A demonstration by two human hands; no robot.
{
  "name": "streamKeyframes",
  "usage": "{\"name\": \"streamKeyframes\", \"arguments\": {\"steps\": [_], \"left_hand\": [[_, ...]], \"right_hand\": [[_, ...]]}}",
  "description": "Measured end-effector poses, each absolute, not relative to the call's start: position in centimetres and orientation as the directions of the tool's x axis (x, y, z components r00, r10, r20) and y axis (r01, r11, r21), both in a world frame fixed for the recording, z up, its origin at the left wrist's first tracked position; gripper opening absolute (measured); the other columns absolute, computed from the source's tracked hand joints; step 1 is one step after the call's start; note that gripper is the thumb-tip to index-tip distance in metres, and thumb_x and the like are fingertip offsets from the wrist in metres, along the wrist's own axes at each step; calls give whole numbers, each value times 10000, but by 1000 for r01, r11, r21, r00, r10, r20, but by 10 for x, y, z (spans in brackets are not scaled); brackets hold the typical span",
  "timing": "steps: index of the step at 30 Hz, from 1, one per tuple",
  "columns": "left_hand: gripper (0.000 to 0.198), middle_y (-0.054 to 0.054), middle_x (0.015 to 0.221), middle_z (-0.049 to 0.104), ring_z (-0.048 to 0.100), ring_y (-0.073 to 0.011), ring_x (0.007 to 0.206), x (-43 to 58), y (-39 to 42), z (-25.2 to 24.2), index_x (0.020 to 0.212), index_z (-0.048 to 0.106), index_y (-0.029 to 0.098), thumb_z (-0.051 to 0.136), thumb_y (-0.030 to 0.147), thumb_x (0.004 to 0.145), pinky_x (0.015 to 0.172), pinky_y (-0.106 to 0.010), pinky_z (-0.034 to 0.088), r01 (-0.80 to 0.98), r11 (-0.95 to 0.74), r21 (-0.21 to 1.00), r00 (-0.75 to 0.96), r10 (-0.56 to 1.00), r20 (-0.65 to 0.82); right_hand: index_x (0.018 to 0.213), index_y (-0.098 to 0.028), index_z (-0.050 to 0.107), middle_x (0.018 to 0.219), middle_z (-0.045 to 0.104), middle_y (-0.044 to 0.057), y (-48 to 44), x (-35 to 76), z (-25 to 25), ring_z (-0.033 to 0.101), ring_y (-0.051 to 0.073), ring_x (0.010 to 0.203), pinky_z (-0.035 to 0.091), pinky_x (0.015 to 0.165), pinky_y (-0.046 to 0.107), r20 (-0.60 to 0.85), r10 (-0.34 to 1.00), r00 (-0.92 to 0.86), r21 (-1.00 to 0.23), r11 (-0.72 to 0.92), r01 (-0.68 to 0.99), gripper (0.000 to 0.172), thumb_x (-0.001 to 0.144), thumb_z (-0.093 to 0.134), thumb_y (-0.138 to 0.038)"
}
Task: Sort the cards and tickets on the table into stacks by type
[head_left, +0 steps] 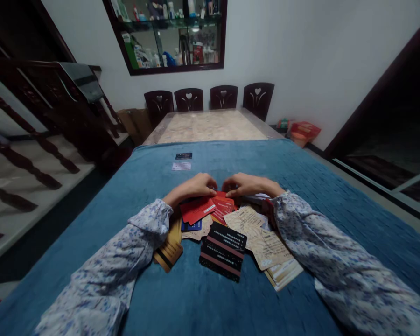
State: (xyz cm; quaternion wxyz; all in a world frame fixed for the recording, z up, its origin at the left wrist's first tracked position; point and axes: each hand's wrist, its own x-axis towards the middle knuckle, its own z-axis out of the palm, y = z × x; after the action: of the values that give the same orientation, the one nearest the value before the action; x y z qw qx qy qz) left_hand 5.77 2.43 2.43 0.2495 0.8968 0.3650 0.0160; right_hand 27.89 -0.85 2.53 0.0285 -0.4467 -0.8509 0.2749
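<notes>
You are holding your left hand point(198, 185) and right hand point(247, 183) with fingers bent and tips at the far edge of the red cards point(224, 204), though I cannot tell whether either is actually gripping. Those cards are lying between your hands and slightly toward you, about equally near each, while a loose red card point(198, 210) just left is lying with its long axis roughly crosswise. Closer to you, black cards point(224, 252) are resting on the blue cloth point(196, 308).
</notes>
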Motion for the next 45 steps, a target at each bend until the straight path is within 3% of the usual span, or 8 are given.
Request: {"name": "streamKeyframes", "arguments": {"steps": [11,15,20,25,35,39,45], "left_hand": [[168,-10,798,686,555,-141,742,63,33,20,856,722,152,642,265,761,669,-243,398,648,-521,556,725,645,-241],[145,-4,748,658,538,-144,712,66,36,14,809,695,155,638,279,757,659,-254,395,661,-485,573,699,676,-234],[93,9,680,622,535,-156,679,72,42,9,756,666,158,605,227,752,650,-271,402,704,-475,529,657,718,-229],[112,-3,729,644,556,-167,708,73,42,9,792,663,152,585,231,776,694,-286,439,701,-503,506,660,726,-193],[113,2,741,625,552,-158,720,73,44,2,797,612,158,577,265,789,690,-277,452,638,-483,600,645,760,-74],[156,-27,826,683,596,-176,783,74,48,-2,853,645,147,588,282,800,733,-289,488,620,-501,603,642,766,-23],[258,-76,983,757,669,-209,898,74,48,-4,1006,722,129,585,238,816,823,-310,518,607,-532,590,675,737,-31]], "right_hand": [[1095,-174,775,925,765,64,-4,271,9,625,162,795,424,719,249,-83,852,-516,-463,426,778,354,847,536,-90],[1070,-167,778,935,768,74,-1,272,4,628,162,807,430,731,257,-35,872,-488,-486,411,771,313,870,542,-122],[1099,-157,763,929,749,68,0,277,5,627,174,808,441,723,268,-34,865,-501,-549,403,733,284,906,612,-300],[1103,-143,752,945,741,70,1,278,6,621,177,823,438,730,269,-51,872,-486,-578,371,727,300,878,662,-320],[974,-151,712,935,758,84,3,270,5,636,181,820,458,727,253,-49,951,-306,-504,241,830,146,903,590,-189],[994,-157,695,961,765,80,6,273,4,650,177,849,450,711,228,-31,968,-248,-507,199,839,143,914,577,-171],[919,-173,713,950,771,99,8,274,4,668,197,844,415,678,241,-38,973,-227,-403,193,895,119,920,605,-223]]}}
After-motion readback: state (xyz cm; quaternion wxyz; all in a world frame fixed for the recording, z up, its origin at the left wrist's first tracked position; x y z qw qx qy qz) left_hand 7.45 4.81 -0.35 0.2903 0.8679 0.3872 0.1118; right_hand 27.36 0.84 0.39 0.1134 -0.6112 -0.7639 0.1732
